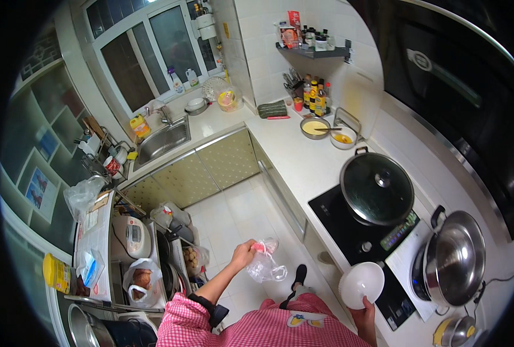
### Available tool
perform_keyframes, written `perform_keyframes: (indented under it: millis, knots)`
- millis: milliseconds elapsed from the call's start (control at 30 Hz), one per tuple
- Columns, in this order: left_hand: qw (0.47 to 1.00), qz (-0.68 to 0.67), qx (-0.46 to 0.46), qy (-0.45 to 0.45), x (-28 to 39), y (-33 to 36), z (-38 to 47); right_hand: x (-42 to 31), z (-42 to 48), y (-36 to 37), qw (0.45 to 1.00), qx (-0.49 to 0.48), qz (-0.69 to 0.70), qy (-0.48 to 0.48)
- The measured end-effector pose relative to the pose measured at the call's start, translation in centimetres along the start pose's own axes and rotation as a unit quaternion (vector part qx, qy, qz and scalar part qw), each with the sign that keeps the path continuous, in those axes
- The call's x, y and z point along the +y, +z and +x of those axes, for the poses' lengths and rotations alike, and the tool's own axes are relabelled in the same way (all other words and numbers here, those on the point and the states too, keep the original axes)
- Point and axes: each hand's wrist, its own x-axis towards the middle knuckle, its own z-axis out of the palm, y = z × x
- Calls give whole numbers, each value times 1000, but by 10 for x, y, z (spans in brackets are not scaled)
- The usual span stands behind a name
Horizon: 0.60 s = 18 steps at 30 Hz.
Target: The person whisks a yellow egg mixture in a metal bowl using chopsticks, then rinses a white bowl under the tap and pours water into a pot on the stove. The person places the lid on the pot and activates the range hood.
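Note:
My left hand (243, 255) is closed around a clear plastic bag (265, 265) with something pink or red in its upper part; the bag hangs over the tiled floor. In my right hand (364, 319) is a white bowl (361, 285), gripped by its near rim and held over the edge of the counter beside the induction cooktop (341, 223). A large lidded pan (376, 188) sits on the cooktop's far part. To the right, a stainless steel pan (455, 260) rests on a second burner.
Along the counter are a metal bowl of pale yellow liquid (315, 128), a white bowl with yellow-orange contents (343, 138) and sauce bottles (317, 97). A steel sink (163, 141) is below the window. Shelves with a rice cooker (131, 236) stand at the left; a range hood (448, 86) overhangs the right.

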Motion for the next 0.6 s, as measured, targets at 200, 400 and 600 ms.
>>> perform_keyframes:
  millis: [200, 400, 600]
  knots:
    - [997, -35, -70, -11, -71, -65, 72, 7, 153, 83, 994, -86, -18, 71]
    - [986, 26, -167, -7, -122, -159, 93, 8, 280, 179, 985, -72, -44, 151]
    - [941, 87, -308, -106, -157, -277, 107, -2, 358, 248, 968, -94, -69, 221]
